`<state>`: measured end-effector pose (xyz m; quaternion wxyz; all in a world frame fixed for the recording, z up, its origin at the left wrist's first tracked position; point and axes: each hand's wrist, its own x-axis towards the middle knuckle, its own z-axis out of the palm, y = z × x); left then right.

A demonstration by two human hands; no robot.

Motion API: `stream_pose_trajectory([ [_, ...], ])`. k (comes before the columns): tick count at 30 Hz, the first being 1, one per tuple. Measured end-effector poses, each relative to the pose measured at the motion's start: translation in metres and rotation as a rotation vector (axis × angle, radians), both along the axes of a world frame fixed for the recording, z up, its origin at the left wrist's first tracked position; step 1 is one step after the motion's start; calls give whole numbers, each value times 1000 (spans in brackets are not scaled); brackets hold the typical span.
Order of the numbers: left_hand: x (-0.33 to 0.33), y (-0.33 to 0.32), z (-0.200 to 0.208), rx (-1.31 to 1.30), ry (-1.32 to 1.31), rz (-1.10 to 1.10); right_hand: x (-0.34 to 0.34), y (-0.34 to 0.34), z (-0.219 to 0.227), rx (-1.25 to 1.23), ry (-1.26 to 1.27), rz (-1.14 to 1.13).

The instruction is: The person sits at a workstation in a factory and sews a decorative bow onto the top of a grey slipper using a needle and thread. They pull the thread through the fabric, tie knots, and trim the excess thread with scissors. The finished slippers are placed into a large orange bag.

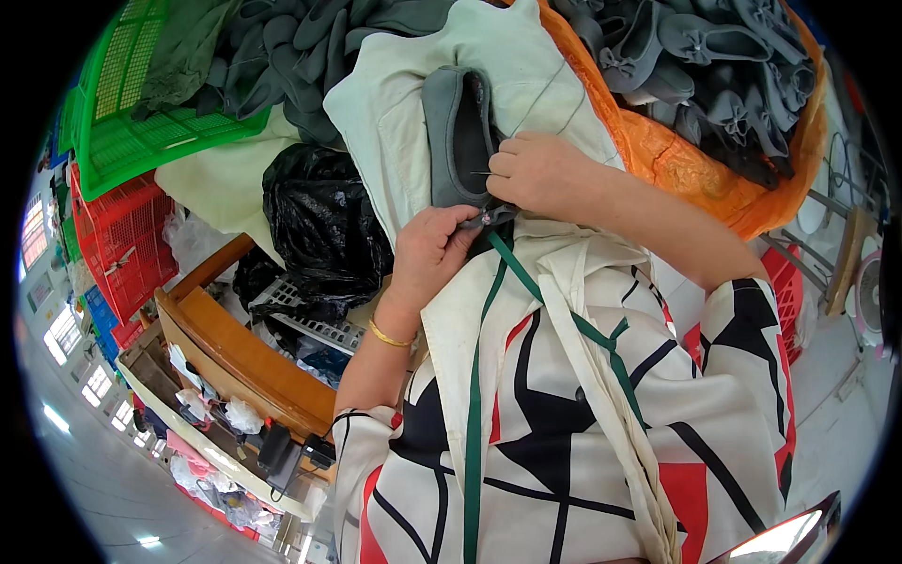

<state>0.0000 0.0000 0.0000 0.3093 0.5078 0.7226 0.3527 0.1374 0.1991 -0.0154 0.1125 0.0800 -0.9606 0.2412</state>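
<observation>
A grey slip-on shoe lies on a pale cloth with its opening facing up and its toe toward me. At the toe is a grey bow with a small shiny bead at its centre. My left hand pinches the bow's left side between thumb and fingers. Just right of the shoe's opening, my right hand is closed, and a thin needle sticks out from its fingers over the shoe. Fine dark thread trails across the cloth beyond that hand. The fingers partly hide the toe.
The pale cloth spreads under the shoe. Many grey shoes are heaped at the far left; more fill an orange sack at the right. A green basket, red crate, black plastic bag and wooden drawer edge stand left.
</observation>
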Motion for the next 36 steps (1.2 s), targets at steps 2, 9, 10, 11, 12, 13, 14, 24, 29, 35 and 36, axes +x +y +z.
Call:
stream_pose_trajectory([
  [2,0,1,1,-28,-4,-10,-1,1,3,52,3,15],
  [9,-4,3,-1,-150,-217,57,-13,-5,-7,156,75,-82],
  [10,-5,3,-1,-178,-250,64,-17,-5,-10,134,98,-115],
  [11,-6,3,0,-206,-284,72,-20,-5,-12,112,121,-147],
  [12,-6,3,2,-214,-310,76,-21,-6,-13,94,114,-164],
  [13,-6,4,3,-221,-337,81,-23,-7,-15,76,106,-181],
  [14,-7,5,4,-228,-364,84,-25,-8,-16,59,98,-198],
  [24,-20,15,3,-343,-420,28,-40,-9,-27,-54,230,-533],
  [29,-3,-3,18,-334,-124,270,-34,-5,-19,-103,247,-521],
  [35,25,-21,8,-578,-108,375,-32,-11,-7,-144,275,-461],
  [36,27,-19,5,-544,-163,444,-31,-11,-3,-134,286,-453],
])
